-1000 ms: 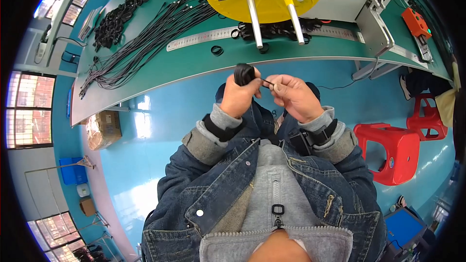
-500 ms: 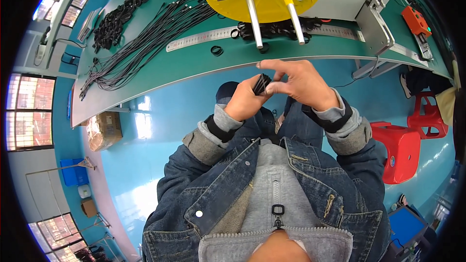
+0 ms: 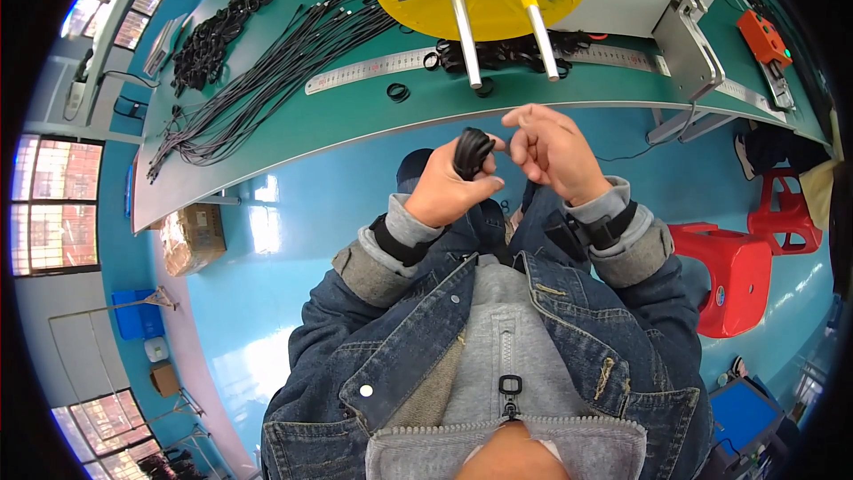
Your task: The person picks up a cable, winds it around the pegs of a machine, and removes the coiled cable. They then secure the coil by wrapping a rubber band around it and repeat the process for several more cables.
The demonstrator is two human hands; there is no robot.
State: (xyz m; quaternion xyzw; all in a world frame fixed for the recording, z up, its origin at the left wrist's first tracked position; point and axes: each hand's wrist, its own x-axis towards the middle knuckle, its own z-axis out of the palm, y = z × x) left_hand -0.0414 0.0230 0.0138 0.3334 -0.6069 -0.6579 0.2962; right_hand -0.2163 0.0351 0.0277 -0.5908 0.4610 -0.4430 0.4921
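A small coiled bundle of black cable (image 3: 474,154) stands up from my left hand (image 3: 449,182), whose fingers and thumb are closed around its lower part. Just to the right of the coil is my right hand (image 3: 558,156). Its index finger is stretched toward the left and its other fingers are loosely bent, with nothing visible in them. Both hands are over my lap, in front of the near edge of the green table (image 3: 293,129). Part of the coil is covered by my left fingers.
On the table lie long black cables (image 3: 275,80), a heap of coiled black cables (image 3: 213,44) and a steel ruler (image 3: 369,68). A yellow disc (image 3: 480,9) with two projecting metal rods overhangs the near edge. Red stools (image 3: 737,280) stand at the right, a cardboard box (image 3: 191,238) at the left.
My right hand has moved slightly right, off the bundle, and its fingers have bent more. My left hand has turned, so the coil's rounded loops now show.
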